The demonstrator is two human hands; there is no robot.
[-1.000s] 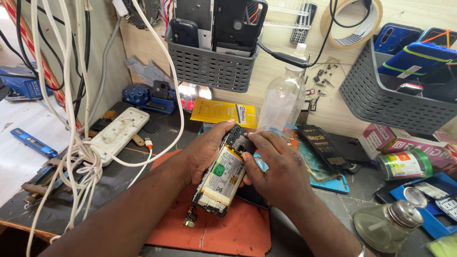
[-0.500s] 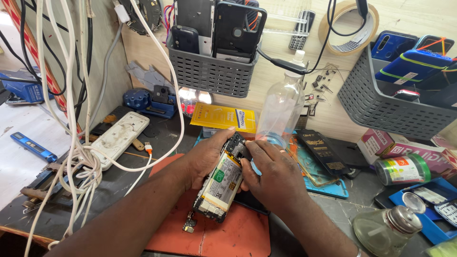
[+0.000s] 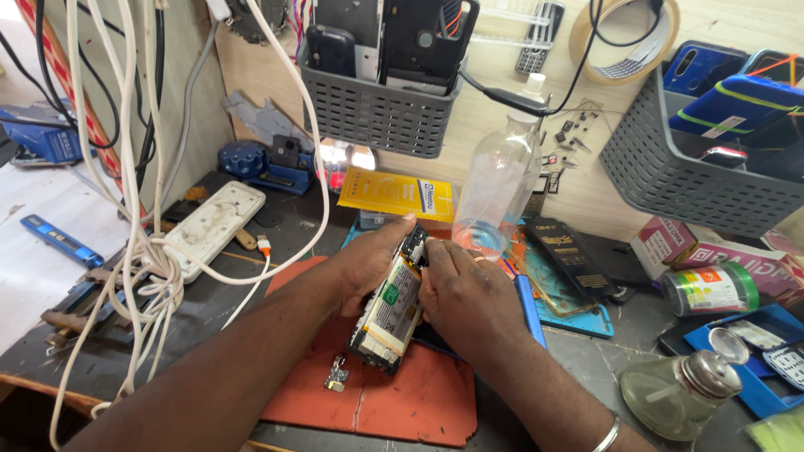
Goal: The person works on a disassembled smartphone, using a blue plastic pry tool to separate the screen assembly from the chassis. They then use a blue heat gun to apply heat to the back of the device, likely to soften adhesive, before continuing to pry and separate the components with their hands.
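Holding an opened phone (image 3: 392, 311) over the orange work mat (image 3: 402, 393), both hands have shifted a little since a second ago: the phone now sits more upright and nearer the middle of the mat, its far end raised toward the clear bottle, and the camera has drawn closer. The left hand (image 3: 368, 266) wraps the phone's left edge from beneath, fingers closed around the body. The right hand (image 3: 465, 297) presses on the right edge, its fingertips (image 3: 429, 251) bunched at the far end of the board; whether they pinch a small part there I cannot tell. It looks as though the work has settled on that far corner of the phone.

Counting from left to right: one blue tool (image 3: 60, 241) on the white surface at far left, one bundle of white cables (image 3: 138, 268), one white power strip (image 3: 213, 226), one small metal bracket (image 3: 337, 377) lying on the mat near the phone, one yellow packet (image 3: 394, 194), two grey baskets on the wall, the left basket (image 3: 377, 113) and the right basket (image 3: 678, 180), one clear plastic bottle (image 3: 498, 188), one roll of tape (image 3: 624, 38) hung on the wall, one green-banded tin (image 3: 712, 289) and one glass dispenser (image 3: 678, 393) at near right.
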